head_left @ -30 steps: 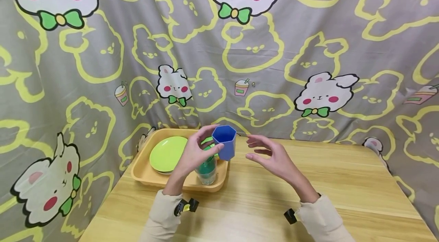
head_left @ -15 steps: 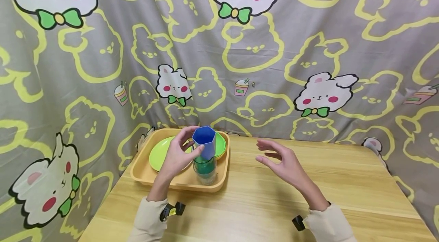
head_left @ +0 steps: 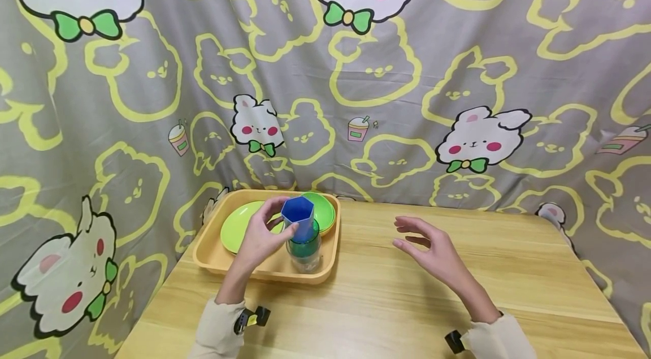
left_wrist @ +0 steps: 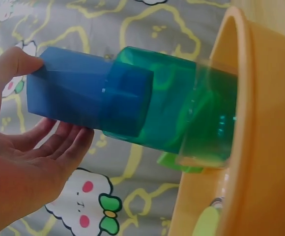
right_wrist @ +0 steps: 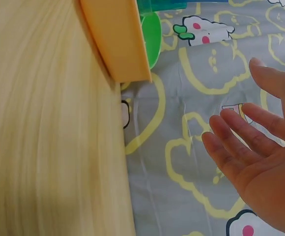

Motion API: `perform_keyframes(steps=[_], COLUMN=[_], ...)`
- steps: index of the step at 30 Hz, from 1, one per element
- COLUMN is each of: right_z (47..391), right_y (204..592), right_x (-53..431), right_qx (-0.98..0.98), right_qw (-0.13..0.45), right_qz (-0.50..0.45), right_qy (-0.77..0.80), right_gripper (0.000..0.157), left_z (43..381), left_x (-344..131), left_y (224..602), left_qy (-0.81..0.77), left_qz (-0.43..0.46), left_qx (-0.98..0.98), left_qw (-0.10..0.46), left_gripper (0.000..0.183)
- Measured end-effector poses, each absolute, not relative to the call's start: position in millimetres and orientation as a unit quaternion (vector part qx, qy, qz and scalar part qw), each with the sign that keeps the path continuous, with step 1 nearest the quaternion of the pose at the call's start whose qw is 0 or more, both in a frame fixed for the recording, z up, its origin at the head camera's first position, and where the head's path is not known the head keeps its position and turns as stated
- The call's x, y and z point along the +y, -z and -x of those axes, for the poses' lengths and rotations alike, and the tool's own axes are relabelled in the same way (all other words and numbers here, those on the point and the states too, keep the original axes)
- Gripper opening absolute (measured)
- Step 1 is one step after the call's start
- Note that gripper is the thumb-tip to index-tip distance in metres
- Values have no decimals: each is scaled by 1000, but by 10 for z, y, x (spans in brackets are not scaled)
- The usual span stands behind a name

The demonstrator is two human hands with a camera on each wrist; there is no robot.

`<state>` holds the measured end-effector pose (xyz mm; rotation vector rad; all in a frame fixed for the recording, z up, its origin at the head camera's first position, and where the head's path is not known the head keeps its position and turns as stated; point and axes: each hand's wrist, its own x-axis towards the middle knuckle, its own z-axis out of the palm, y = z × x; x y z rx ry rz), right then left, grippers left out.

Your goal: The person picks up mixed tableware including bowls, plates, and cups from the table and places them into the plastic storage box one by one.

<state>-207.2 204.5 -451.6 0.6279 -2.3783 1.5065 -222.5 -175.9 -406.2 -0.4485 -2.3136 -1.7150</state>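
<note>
A blue hexagonal cup (head_left: 298,213) is pinched between the thumb and fingers of my left hand (head_left: 264,234). In the left wrist view the lower part of the blue cup (left_wrist: 83,91) sits inside a see-through green cup (left_wrist: 169,101), which in turn stands in a clear cup (left_wrist: 209,118). This stack rises from the front right of an orange tray (head_left: 239,273). Over the table to the right, my right hand (head_left: 432,249) hovers with relaxed fingers and holds nothing; the right wrist view shows its bare palm (right_wrist: 265,172).
Yellow-green plates (head_left: 236,229) lie at the tray's left, partly behind my left hand. Green bowls (head_left: 322,215) are stacked at its back right. The wooden table (head_left: 376,302) reaches to a grey patterned curtain (head_left: 386,82) at the back and left.
My left hand has carried the blue cup left over the stack, then lowered it into the green cup. My right hand has drawn away to the right and slightly nearer.
</note>
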Motion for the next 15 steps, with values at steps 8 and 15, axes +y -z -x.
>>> perform_keyframes(steps=[8,15], right_z=[2067,2044], right_y=[4618,4705], right_x=[2150,2238], right_qx=[-822,-827], right_qw=[120,119], right_qz=[-196,-185], right_qy=[-521,-518], right_gripper=[45,45], left_z=[2197,2197], left_x=[-1769,-1750], left_y=[4173,4306], left_qy=[571,569], left_qz=[159,123], left_qx=[-798,-808], left_qw=[110,95], left_gripper=[54,57])
